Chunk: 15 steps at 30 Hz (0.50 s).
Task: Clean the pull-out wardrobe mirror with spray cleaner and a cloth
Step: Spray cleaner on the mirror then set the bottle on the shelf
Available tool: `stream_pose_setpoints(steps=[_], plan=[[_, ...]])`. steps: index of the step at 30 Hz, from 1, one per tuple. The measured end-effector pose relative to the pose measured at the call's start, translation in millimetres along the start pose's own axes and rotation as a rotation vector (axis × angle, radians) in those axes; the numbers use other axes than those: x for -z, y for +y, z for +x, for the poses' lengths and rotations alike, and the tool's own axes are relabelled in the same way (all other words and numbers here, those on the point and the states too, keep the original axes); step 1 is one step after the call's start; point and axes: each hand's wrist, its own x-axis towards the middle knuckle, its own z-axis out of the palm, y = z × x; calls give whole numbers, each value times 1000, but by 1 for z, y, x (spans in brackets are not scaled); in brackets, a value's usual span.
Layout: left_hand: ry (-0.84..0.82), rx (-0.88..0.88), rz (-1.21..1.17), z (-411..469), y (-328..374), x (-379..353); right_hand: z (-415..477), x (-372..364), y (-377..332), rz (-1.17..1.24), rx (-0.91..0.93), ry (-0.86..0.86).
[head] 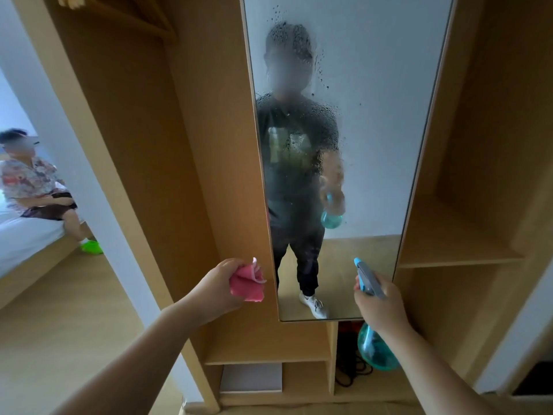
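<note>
— Left hand point(221, 283) fisted round a bunched pink cloth point(248, 284), close in front of the wardrobe panel point(239, 175). Mirror point(374, 115) edge sits just to its right; cloth not on the glass.

— Right hand point(381, 307)?

— Fingers curled round the neck of the spray bottle point(375, 350), nozzle pointing up toward the lower glass. Teal tank hangs below the wrist.

— Glass itself?

— Beaded with droplets well above both hands, a few already running down. Level with the hands it looks dry.

— What could go wrong?

— Judgement only: runs may reach the bottom edge and drip into the open compartment point(374, 390) below the right hand, where a black cord point(350, 372) lies. More spray would feed that. A slow cloth risks dried streaks. A hard wipe might shove the pull-out panel sideways.
</note>
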Motion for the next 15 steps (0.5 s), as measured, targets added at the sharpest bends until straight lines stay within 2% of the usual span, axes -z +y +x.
stream_pose_setpoints(steps=[8, 15], plan=[[59, 25, -26, -3, -1, 9, -8, -26, -26, -27, 50, -197], [78, 34, -42, -14, -1, 13, -11, -48, -34, -73, 120, -176]])
